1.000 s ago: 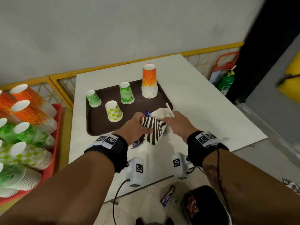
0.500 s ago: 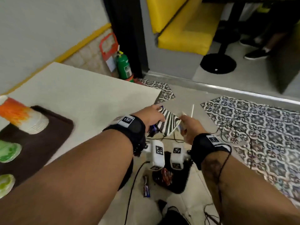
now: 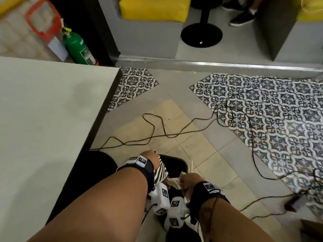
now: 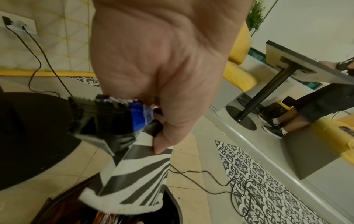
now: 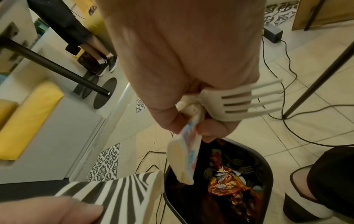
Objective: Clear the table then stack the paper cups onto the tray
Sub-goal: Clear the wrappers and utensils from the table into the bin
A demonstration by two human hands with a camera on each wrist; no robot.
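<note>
1. My left hand [image 4: 162, 63] is over the black bin [image 5: 264, 160] on the floor. Its fingers are curled round a zebra-striped paper piece [image 4: 134, 186], with a blue wrapper [image 4: 141, 112] bunched in the same grip.
2. My right hand [image 5: 184, 63] hangs just beside it above the bin. Its fingers pinch a pale flat packet [image 5: 184, 157] and clamp a white plastic fork [image 5: 245, 100] against the palm, tines sticking out sideways.
3. The bin already holds orange and brown foil wrappers [image 5: 226, 186]; my rubbish is above its mouth, not yet let go.
4. All of this should be light. The striped paper is limp and will flutter, so I would release it low. The fork is stiff and could snag on the packet, so I should spread those fingers fully.
5. The counter [image 3: 49, 119] sits to my left, the part in view bare. The tray and paper cups are out of sight.
6. Paper cups crush easily, so I judge it best to grip them lightly round the wall near the rim and nest them straight.
</note>
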